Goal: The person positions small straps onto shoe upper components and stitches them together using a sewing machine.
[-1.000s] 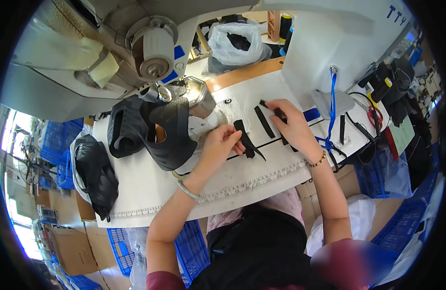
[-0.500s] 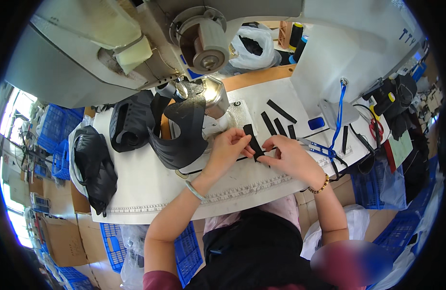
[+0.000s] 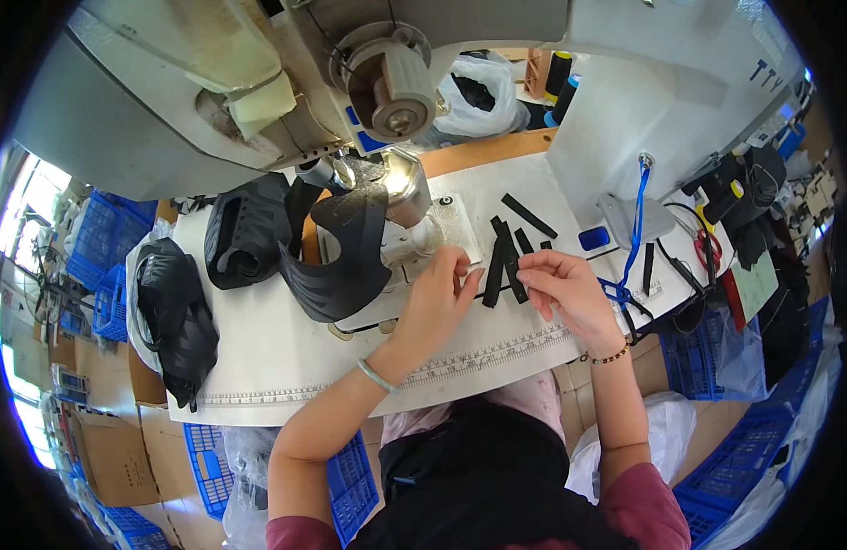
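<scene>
While black strips (image 3: 509, 259) lie between left grip (image 3: 434, 298) and right grip (image 3: 575, 295), left spread, right's closure unclear

Two hands (image 3: 577, 298) and at least five black strips (image 3: 529, 216) are showing near the centre; two thread cones (image 3: 558, 73) are standing upper right of centre.

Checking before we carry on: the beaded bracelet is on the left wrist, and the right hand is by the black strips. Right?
Not quite. The head view shows the beaded bracelet on the right wrist; the left wears a plain bangle. The right hand is by the black strips.
</scene>
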Demonstrator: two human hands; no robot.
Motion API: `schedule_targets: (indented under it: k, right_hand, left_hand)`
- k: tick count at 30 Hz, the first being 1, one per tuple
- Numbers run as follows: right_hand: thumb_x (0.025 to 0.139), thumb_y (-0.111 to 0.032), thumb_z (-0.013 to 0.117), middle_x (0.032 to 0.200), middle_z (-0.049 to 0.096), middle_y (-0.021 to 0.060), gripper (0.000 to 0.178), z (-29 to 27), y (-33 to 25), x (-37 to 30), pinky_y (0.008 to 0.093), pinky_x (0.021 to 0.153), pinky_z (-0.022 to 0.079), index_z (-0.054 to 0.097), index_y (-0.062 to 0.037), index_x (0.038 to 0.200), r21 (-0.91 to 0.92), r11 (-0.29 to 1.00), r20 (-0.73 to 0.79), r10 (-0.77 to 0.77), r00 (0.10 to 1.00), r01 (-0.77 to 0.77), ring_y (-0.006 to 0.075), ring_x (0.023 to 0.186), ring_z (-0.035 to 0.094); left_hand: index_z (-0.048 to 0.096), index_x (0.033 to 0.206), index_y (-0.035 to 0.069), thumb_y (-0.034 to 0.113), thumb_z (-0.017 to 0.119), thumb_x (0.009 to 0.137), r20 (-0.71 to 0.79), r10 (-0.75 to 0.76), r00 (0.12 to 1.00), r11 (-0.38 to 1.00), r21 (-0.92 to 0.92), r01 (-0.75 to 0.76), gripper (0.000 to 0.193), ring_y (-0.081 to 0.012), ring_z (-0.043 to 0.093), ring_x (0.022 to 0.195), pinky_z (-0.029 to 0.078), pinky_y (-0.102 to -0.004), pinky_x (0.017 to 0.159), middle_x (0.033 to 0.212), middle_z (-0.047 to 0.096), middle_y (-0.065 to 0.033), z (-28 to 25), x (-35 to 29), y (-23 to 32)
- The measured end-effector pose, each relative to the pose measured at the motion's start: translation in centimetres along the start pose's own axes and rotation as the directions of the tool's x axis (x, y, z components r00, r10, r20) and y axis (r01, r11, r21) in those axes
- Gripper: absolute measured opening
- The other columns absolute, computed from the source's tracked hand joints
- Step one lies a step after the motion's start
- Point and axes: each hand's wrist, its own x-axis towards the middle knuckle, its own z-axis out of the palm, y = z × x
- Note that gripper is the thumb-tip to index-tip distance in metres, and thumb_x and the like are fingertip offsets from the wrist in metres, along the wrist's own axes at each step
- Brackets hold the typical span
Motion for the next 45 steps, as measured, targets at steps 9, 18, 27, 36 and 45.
schedule_targets:
  k: [9, 18, 27, 36, 45]
  right_hand:
    - [0.083, -0.002, 0.060, 0.067, 0.057, 0.0024, 0.011, 2.6, -2.3, -2.5, 0.0181, 0.043, 0.038, 0.057, 0.0022, 0.093, 0.027, 0.999, 0.128, -0.040, 0.991, 0.037, 0.0066, 0.051, 0.051]
    - [0.080, 0.005, 0.060, 0.078, 0.057, 0.0017, 0.015, 4.5, -1.4, -3.4, 0.0163, 0.054, 0.045, 0.056, 0.0019, 0.094, -0.081, 0.898, 0.108, -0.423, 0.900, 0.432, 0.0039, 0.065, 0.055]
    - [0.079, 0.007, 0.061, 0.082, 0.058, 0.0035, 0.017, 5.9, -0.8, -3.3, 0.0182, 0.061, 0.049, 0.057, 0.0031, 0.094, -0.096, 0.843, 0.116, -0.518, 0.847, 0.529, 0.0049, 0.070, 0.057]
    - [0.080, 0.004, 0.062, 0.081, 0.062, 0.0047, 0.014, 6.3, -1.0, -3.4, 0.0180, 0.061, 0.048, 0.058, 0.0034, 0.093, -0.148, 0.877, 0.118, -0.442, 0.889, 0.456, 0.0044, 0.068, 0.058]
    - [0.077, 0.005, 0.063, 0.081, 0.061, 0.0050, 0.017, 7.1, 0.0, -2.4, 0.0179, 0.057, 0.047, 0.058, 0.0012, 0.093, -0.239, 0.757, 0.133, -0.595, 0.793, 0.608, 0.0048, 0.064, 0.057]
  left_hand:
    - [0.063, 0.100, 0.005, -0.005, 0.064, 0.075, -0.116, 0.550, 0.827, 0.835, 0.083, -0.544, 0.027, -0.0146, 0.058, 0.069, 0.048, -0.0236, 0.061, 0.092, 0.059, -0.0084, -1.9, -0.4, 3.1]
    - [0.059, 0.093, 0.001, -0.009, 0.062, 0.071, -0.198, 0.358, 0.912, 0.912, -0.134, -0.387, 0.025, -0.0125, 0.058, 0.066, 0.048, -0.0231, 0.060, 0.089, 0.059, -0.0080, -3.0, -1.8, 4.9]
    - [0.058, 0.092, 0.000, -0.008, 0.065, 0.070, -0.205, 0.235, 0.950, 0.932, -0.231, -0.280, 0.024, -0.0123, 0.059, 0.066, 0.048, -0.0231, 0.060, 0.086, 0.059, -0.0082, -3.8, -2.9, 5.0]
    - [0.059, 0.091, 0.000, -0.007, 0.064, 0.073, -0.197, 0.183, 0.963, 0.929, -0.285, -0.235, 0.020, -0.0112, 0.059, 0.066, 0.048, -0.0227, 0.060, 0.085, 0.060, -0.0077, -4.5, -3.3, 4.9]
    - [0.059, 0.090, -0.002, -0.007, 0.063, 0.074, -0.210, 0.083, 0.974, 0.919, -0.363, -0.157, 0.017, -0.0109, 0.060, 0.071, 0.049, -0.0217, 0.062, 0.084, 0.060, -0.0081, -4.8, -3.7, 4.8]
